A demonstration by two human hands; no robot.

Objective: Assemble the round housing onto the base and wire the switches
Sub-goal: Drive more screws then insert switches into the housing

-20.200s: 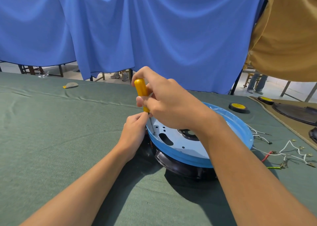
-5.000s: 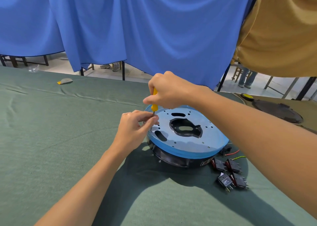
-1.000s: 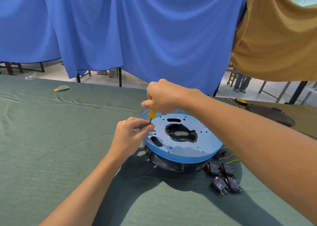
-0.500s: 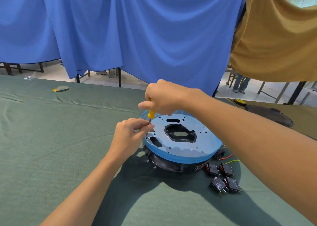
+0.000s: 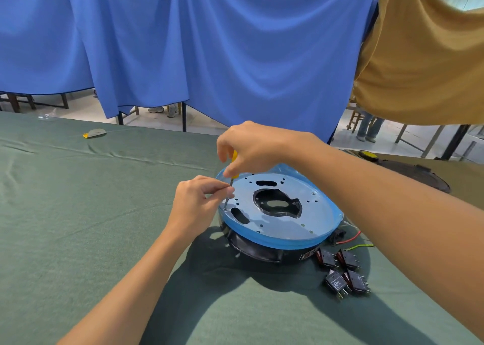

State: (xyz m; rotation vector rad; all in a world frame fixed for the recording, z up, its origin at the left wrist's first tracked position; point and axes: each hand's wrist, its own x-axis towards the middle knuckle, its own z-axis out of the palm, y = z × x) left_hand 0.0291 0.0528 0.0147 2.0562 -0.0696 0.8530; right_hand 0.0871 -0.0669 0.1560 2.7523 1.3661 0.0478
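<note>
fingers (image 5: 218,185) of the left hand (image 5: 195,203) pinched the screwdriver (image 5: 235,155) shaft at a hole near the blue plate (image 5: 277,221) rim. the right hand (image 5: 251,148) gripped its yellow handle. the plate sat on the black round housing (image 5: 262,251), fastening seemingly unfinished. the switches (image 5: 340,271) lay loose at the right, apparently unwired.

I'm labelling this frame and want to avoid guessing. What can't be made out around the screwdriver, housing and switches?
Head view only:
- Most of the screwdriver handle: inside the right hand.
- What its tip touches: too small, crowded by the left hand fingers.
- Most of the black base: under the blue housing plate.
- Markings on the switches: too small to read.
</note>
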